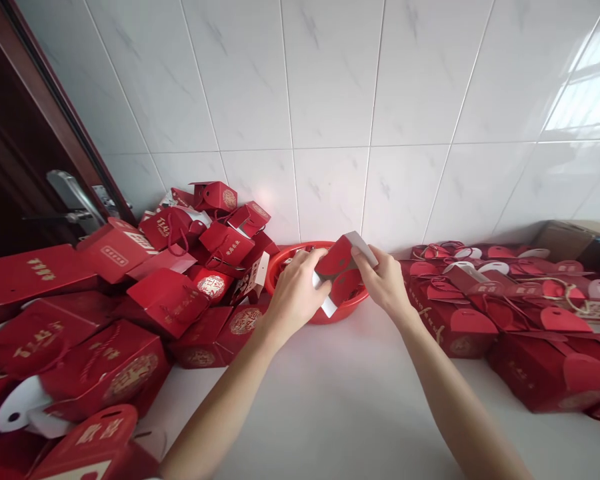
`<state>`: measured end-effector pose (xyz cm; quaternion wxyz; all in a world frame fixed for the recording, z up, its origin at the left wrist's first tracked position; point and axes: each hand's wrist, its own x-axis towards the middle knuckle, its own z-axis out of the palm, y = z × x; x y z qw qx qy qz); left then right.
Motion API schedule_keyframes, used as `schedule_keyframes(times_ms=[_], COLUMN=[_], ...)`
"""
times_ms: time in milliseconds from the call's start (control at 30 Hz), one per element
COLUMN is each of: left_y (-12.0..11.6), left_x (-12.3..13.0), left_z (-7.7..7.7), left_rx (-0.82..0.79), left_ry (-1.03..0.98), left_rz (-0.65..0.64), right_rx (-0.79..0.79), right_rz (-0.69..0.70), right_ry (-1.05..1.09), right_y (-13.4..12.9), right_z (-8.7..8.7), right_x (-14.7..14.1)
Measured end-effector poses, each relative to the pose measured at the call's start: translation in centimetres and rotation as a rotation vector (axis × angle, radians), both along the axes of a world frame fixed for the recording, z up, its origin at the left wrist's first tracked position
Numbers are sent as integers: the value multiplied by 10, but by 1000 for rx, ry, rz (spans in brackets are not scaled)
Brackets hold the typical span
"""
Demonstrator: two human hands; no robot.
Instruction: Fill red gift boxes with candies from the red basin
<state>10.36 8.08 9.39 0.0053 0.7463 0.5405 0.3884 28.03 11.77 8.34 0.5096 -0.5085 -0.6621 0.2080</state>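
Between my two hands is a red gift box (336, 259) with rounded flaps and pale inner sides, held tilted above a red plastic basin (325, 319). My left hand (300, 287) grips its left side, fingers over the top and thumb toward the flaps. On the other side, my right hand (383, 277) pinches the box's upper right edge. Small items in the basin show only in part behind my left hand. Just left of the basin lies a patterned red-and-white box (254, 279).
Red gift boxes (170, 300) with gold print and cord handles lie in a loose pile at left. Closed red boxes (455, 320) stand in rows at right, with a brown carton (575, 240) behind. A tiled wall (330, 187) backs the white tabletop (330, 400); a door handle (75, 193) is far left.
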Motion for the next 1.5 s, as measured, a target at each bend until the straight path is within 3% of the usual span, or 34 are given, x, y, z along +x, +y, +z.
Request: schedule_keyframes(times_ms=[300, 500, 700, 900, 1033, 1167, 1267, 1400, 1500], left_y=[-38, -47, -45, -40, -24, -3, 7, 12, 11], left_x=[-20, -27, -30, -43, -51, -56, -60, -61, -58], left_z=[14, 13, 13, 11, 7, 3, -2, -7, -6], left_rx=[-51, -322, -562, -622, -689, -973, -1109, -1129, -1077], left_ry=[-183, -206, 117, 330, 314, 198, 100, 136, 278], left_rz=[-115, -256, -246, -245, -326, -431, -409, -392, -417], right_rx=[-68, -50, -108, -191, -156, -289, -373, -389, -450], right_rz=[125, 190, 333, 539, 661, 722, 745, 817, 769], right_ry=[-64, -233, -550, -516, -530, -552, -549, -646, -787], right_y=[-28, -33, -30, -29, -17, -13, -20, -32, -37], right_z=[19, 16, 5, 3, -6, -4, 4, 12, 12], right_x=[8, 13, 12, 19, 21, 16, 11, 7, 6])
